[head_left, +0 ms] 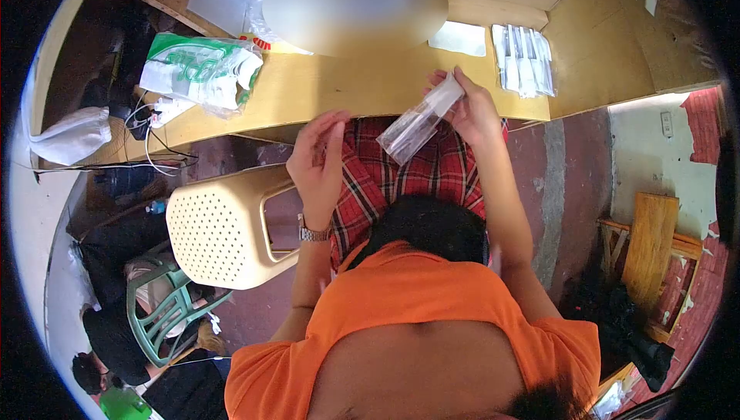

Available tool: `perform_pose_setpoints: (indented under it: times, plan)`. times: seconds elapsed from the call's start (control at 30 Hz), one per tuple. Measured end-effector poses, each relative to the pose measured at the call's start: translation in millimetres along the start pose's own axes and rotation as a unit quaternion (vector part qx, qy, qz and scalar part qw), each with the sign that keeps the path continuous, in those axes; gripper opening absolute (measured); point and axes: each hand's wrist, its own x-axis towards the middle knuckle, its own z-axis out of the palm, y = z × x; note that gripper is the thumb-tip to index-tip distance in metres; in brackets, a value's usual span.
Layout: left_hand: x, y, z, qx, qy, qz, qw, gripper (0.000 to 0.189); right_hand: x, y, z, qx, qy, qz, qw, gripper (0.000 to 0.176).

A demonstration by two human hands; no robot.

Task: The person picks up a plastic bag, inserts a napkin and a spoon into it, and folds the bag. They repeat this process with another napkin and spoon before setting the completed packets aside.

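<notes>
A clear plastic sleeve with a white item inside (420, 121) is held at its upper end by my right hand (472, 108), between thumb and fingers. The sleeve slants down to the left, over a red plaid cloth on my lap (447, 156). My left hand (317, 159), with a metal watch on the wrist, is raised near the table's front edge, fingers apart and holding nothing. Several white items in clear sleeves (524, 62) lie side by side on the yellow table (339, 85), to the right. A white sheet (458, 38) lies left of them.
A green and white plastic bag (202, 72) lies on the table's left part, near cables and a white cloth (73, 136). A cream stool (223, 227) stands at my left. Behind it are a green chair (166, 308) and another person (116, 347). Wooden boards (651, 246) lean at right.
</notes>
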Motion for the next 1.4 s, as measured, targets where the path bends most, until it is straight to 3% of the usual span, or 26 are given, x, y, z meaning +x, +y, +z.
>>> perform_pose_setpoints:
  times: [0.03, 0.13, 0.23, 0.37, 0.47, 0.57, 0.6, 0.67, 0.7, 0.77, 0.9, 1.23, 1.4]
  plan:
    - [0.4, 1.2, -6.0, 0.136, 0.007, 0.081, 0.987, 0.023, 1.1, 3.9, -4.6, 0.007, 0.003, 0.009, 1.000, 0.041]
    - [6.1, -0.2, -14.2, 0.204, -0.139, 0.246, 0.937, 0.039, 3.2, 17.9, -17.1, 0.026, 0.013, 0.046, 0.999, 0.040]
    - [-2.6, 11.3, -10.2, 0.252, -0.259, 0.295, 0.885, 0.043, 1.5, 28.0, -23.5, 0.035, 0.018, 0.084, 0.996, 0.037]
    - [-4.2, 15.7, -3.2, 0.269, -0.264, 0.360, 0.853, 0.039, -11.2, 38.6, -13.6, 0.030, 0.022, 0.103, 0.994, 0.033]
    - [2.3, 4.1, -6.6, 0.243, -0.266, 0.365, 0.859, 0.036, -15.8, 44.6, -13.4, 0.034, -0.001, 0.113, 0.993, 0.033]
    - [10.4, -13.1, -12.6, 0.218, -0.198, 0.336, 0.895, 0.032, -19.9, 43.9, -13.1, 0.034, -0.035, 0.113, 0.992, 0.034]
    - [13.1, 16.6, -15.4, 0.313, -0.174, 0.275, 0.892, 0.030, -29.9, 37.7, 0.5, 0.028, -0.023, 0.086, 0.996, 0.034]
    - [13.6, 13.2, -12.0, 0.082, -0.056, 0.057, 0.993, 0.030, -38.1, 36.1, 7.0, -0.021, -0.041, 0.031, 0.998, 0.035]
    - [14.5, 9.8, -10.5, -0.041, 0.006, -0.056, 0.998, 0.031, -40.3, 35.3, 3.2, -0.065, -0.069, 0.003, 0.996, 0.036]
    - [20.1, -3.1, -16.7, -0.118, 0.018, -0.103, 0.987, 0.033, -45.0, 30.3, -2.4, -0.139, -0.109, -0.014, 0.984, 0.036]
    - [21.6, -20.1, -24.6, -0.221, 0.046, -0.186, 0.956, 0.038, -54.2, 16.6, -1.2, -0.216, -0.133, -0.005, 0.967, 0.030]
    - [16.3, -10.1, -18.4, -0.255, -0.042, -0.260, 0.930, 0.044, -56.2, 9.1, -2.8, -0.263, -0.065, -0.103, 0.957, 0.023]
    - [8.5, -11.7, -13.1, -0.312, -0.077, -0.287, 0.902, 0.042, -53.2, 13.3, -8.1, -0.072, -0.062, -0.127, 0.987, 0.027]
